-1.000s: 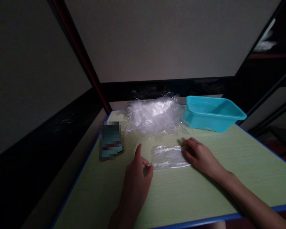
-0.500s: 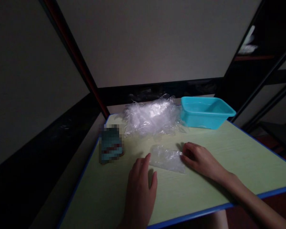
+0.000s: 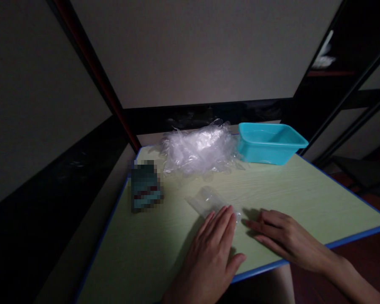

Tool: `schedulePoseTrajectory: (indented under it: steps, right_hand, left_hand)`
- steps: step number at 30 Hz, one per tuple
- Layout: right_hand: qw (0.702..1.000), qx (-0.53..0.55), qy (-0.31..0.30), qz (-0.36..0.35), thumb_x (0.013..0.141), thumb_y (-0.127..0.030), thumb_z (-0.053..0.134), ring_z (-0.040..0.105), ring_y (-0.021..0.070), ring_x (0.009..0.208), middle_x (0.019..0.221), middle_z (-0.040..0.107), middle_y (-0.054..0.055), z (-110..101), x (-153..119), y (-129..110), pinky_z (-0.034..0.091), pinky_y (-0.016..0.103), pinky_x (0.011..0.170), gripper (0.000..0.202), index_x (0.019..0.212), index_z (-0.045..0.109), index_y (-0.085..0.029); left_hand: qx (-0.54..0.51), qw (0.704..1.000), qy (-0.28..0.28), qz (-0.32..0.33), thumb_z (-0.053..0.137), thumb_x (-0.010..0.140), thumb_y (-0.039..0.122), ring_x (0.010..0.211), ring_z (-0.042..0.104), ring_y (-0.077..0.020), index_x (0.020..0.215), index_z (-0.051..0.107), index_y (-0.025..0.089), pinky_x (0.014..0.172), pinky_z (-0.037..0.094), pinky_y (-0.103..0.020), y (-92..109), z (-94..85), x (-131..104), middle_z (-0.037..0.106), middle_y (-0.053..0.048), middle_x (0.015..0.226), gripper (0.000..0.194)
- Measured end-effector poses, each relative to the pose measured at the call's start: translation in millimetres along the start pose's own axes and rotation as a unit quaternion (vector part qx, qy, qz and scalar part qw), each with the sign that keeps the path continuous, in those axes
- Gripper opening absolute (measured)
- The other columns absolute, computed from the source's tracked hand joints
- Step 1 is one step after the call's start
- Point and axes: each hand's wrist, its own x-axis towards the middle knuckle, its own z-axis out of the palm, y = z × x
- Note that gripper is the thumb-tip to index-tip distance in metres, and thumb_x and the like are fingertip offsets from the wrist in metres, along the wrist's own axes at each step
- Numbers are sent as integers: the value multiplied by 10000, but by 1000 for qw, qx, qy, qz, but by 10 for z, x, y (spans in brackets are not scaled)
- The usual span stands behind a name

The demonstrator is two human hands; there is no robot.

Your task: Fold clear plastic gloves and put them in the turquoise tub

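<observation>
A thin, clear plastic piece (image 3: 205, 198), like a flat bag or disposable glove, lies on the table in front of me. My left hand (image 3: 210, 253) rests over its near part with the fingers stretched out and the thumb apart, hiding some of it. Just right of the plastic, my right hand (image 3: 280, 234) is low over the table, fingers loosely extended and holding nothing I can see. Its fingertips are near the plastic's right end, with a small gap between.
A crinkled heap of clear plastic (image 3: 202, 147) lies at the back of the table (image 3: 139, 253). Beside it on the right stands a turquoise basin (image 3: 266, 154). A pixelated dark green object (image 3: 146, 185) is at the left edge. A panelled wall (image 3: 193, 55) rises behind.
My left hand has moved right onto the plastic and flattened there. My right hand has come off its right end, moving nearer to me and rightward. The plastic has turned and shifted slightly left.
</observation>
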Motion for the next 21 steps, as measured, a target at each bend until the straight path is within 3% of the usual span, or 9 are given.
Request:
schedulePoseTrajectory:
  steps: [4, 8, 21]
  right_hand:
    - [999, -37, -18, 0, 933, -355, 386, 539, 191, 715, 803, 547, 69, 0, 18, -13, 457, 319, 596, 368, 1212, 540, -171]
    - [998, -44, -37, 13, 928, -381, 386, 534, 192, 717, 818, 534, 65, -1, 48, -24, 462, 326, 603, 397, 1260, 502, -197]
    - [999, -37, -23, 28, 925, -372, 394, 525, 186, 693, 803, 543, 57, -7, 68, -44, 437, 310, 583, 360, 1203, 555, -211]
  left_hand:
    - [2, 998, -62, 8, 600, 810, 344, 1359, 138, -231, 1419, 162, 115, 1096, 208, -442, 35, -10, 52, 124, -78, 1492, 784]
    - [-10, 995, -96, -2, 610, 795, 400, 1356, 134, -243, 1415, 193, 134, 1095, 213, -441, -1, -41, 69, 120, -83, 1488, 793]
    - [-20, 993, -103, 57, 612, 770, 490, 1345, 187, -243, 1409, 216, 136, 1096, 196, -405, -121, -54, 44, 189, -98, 1469, 831]
